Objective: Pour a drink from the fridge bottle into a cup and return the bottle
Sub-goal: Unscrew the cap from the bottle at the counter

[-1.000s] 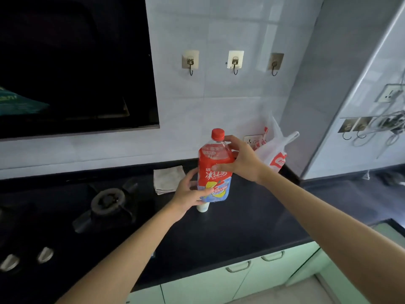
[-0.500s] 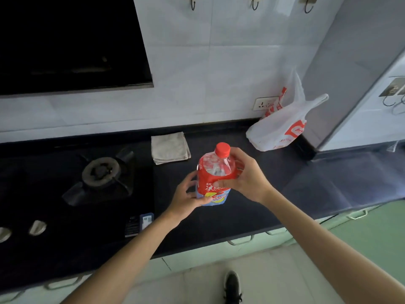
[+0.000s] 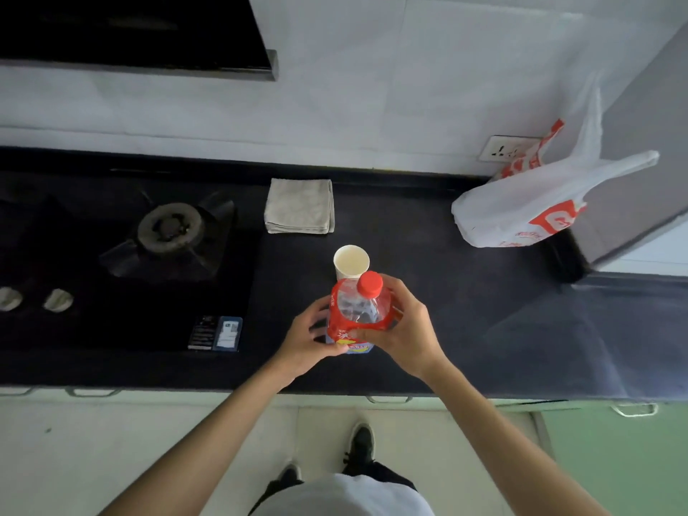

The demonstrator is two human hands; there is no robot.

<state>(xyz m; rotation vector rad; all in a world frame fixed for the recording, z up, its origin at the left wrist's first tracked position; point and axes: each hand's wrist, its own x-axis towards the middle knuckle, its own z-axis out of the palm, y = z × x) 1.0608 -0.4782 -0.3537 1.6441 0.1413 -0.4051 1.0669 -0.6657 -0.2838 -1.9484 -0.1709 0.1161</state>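
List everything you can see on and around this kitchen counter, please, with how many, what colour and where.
Clear plastic bottle with red cap and red label: one, upright, held over the counter's front.
White paper cup: one, on the counter just behind the bottle.
Folded grey cloth: one, by the back wall.
White and red plastic bag: one, far right corner.
Black gas stove burner: one, left.
Black countertop: one.
White wall socket: one, behind the bag.
Black shoes: two, on the floor.
Hands: left hand and right hand, both gripping the bottle.
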